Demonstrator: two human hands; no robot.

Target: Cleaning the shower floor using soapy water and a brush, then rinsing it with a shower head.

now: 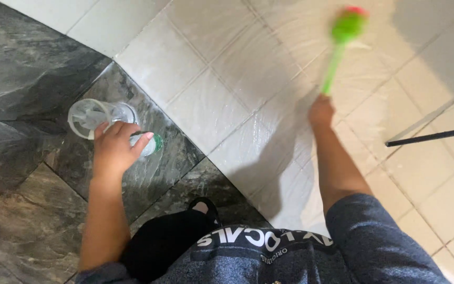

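Your scrubbing looks to be mid-way: the white wall tiles (211,105) in the middle of the frame shine wet, while the far right ones look duller, though blur makes that hard to judge. Your right hand (321,111), upper right of centre, is closed around the green brush (342,39), its head against the tiles at the top right. Your left hand (114,150), at left, curls around a clear plastic bottle (101,118) over the dark stone floor (17,68).

A wall of large, pale, glossy square tiles (211,68) with thin grout lines meets a floor of dark grey, stone-like slabs (17,173) veined in brown. Soft light gleams off the pale tiles. A thin black metal bar (432,135) juts in at the right edge.
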